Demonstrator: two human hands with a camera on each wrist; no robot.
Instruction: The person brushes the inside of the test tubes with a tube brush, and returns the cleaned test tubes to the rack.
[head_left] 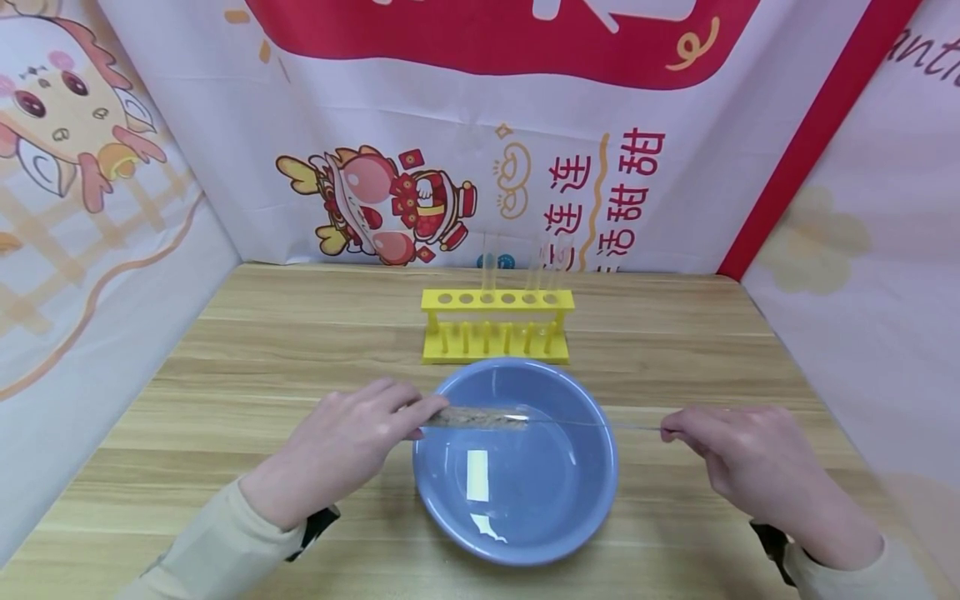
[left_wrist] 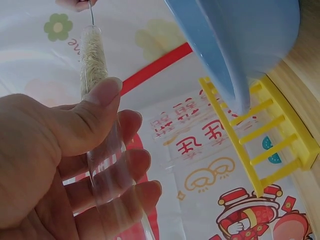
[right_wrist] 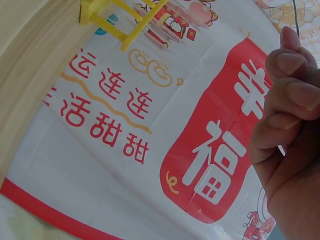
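Blue basin (head_left: 525, 517) under both tools. Left hand (head_left: 345, 440), fingers curled, grips clear test tube (left_wrist: 107, 156), one end cut off in left-wrist view; right hand (head_left: 757, 454), fingers bent, pinches wire-handled brush (head_left: 480, 418), bristles inside tube, grip end hidden.

The head view is bright, and white glare shines inside the blue basin (head_left: 525, 492). The left wrist view has a pale, hazy area at its upper left. The right wrist view is dimmer and rather soft, with the right hand (right_wrist: 286, 120) partly in dark shadow
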